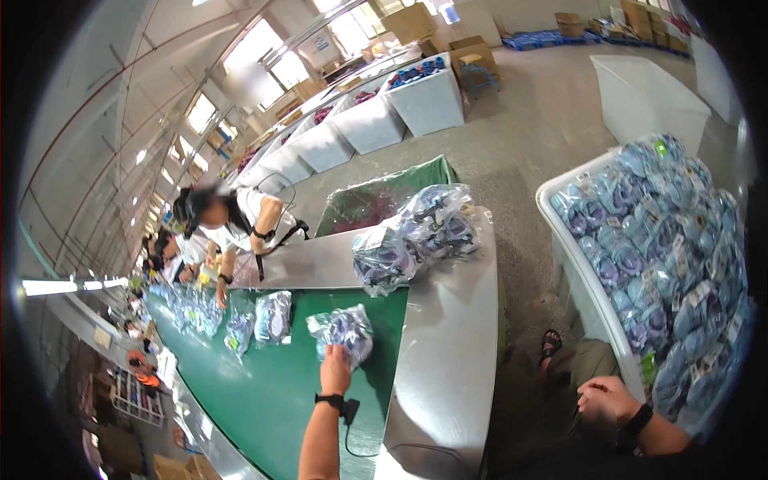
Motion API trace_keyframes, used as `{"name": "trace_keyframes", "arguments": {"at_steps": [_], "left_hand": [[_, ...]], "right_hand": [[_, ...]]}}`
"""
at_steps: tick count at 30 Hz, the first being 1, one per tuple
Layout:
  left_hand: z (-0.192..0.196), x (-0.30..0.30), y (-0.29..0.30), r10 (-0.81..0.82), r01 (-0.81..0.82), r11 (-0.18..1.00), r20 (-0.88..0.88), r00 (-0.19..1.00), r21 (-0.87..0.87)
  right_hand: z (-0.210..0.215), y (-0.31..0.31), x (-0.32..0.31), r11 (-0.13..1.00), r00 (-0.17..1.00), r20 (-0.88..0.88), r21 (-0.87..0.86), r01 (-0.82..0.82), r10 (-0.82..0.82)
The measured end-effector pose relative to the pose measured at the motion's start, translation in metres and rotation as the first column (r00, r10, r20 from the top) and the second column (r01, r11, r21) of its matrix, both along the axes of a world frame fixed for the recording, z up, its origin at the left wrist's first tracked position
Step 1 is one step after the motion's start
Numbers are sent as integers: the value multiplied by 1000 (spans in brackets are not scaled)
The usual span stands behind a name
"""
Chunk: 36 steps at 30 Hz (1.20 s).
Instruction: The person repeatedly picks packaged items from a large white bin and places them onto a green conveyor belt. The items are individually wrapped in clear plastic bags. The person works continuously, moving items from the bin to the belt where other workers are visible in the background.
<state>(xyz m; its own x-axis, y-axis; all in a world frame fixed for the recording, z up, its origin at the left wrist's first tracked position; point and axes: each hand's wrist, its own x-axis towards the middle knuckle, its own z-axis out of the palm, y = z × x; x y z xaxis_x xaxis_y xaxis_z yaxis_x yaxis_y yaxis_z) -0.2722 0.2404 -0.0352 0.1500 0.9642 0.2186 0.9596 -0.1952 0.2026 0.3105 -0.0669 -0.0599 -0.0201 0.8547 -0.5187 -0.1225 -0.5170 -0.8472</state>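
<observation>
My left hand [336, 370] reaches over the green conveyor belt, its fingers closed on the near edge of a clear plastic bag of light blue and lilac shoes [354, 330]. Beside my leg, next to the white bin [570, 260], is my right hand [606, 400]. Its fingers are curled in, and nothing shows between them. The bin is heaped with similar bagged shoes [648, 240]. On the metal table corner beyond the belt lies a pile of bagged shoes [412, 240]. Further left along the belt lie more bags [273, 318].
Across the belt [280, 384], a co-worker [240, 220] stretches an arm toward the bags. A green lined container [388, 192] stands behind the metal table [444, 344]. White bins [428, 104] line the far side; another white bin [648, 100] stands at the right.
</observation>
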Motion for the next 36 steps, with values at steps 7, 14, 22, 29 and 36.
{"name": "trace_keyframes", "arguments": {"at_steps": [7, 14, 22, 29, 36], "left_hand": [[47, 46, -122, -318, 318, 948, 25, 948, 19], [20, 61, -175, 107, -81, 994, 544, 833, -72], [-15, 86, -143, 313, 232, 861, 832, 458, -452], [-16, 117, -139, 247, 218, 917, 904, 350, -335], [-18, 102, -139, 199, 286, 901, 896, 396, -326]], "right_hand": [[12, -7, -9, 996, 998, -44, 67, -51, 54], [15, -8, -25, 983, 988, -45, 118, -141, 147], [19, -13, -38, 980, 978, -138, 141, -137, 157], [15, -24, -32, 975, 986, -105, 194, -109, 131], [12, -23, -33, 969, 988, -87, 221, -108, 130]]}}
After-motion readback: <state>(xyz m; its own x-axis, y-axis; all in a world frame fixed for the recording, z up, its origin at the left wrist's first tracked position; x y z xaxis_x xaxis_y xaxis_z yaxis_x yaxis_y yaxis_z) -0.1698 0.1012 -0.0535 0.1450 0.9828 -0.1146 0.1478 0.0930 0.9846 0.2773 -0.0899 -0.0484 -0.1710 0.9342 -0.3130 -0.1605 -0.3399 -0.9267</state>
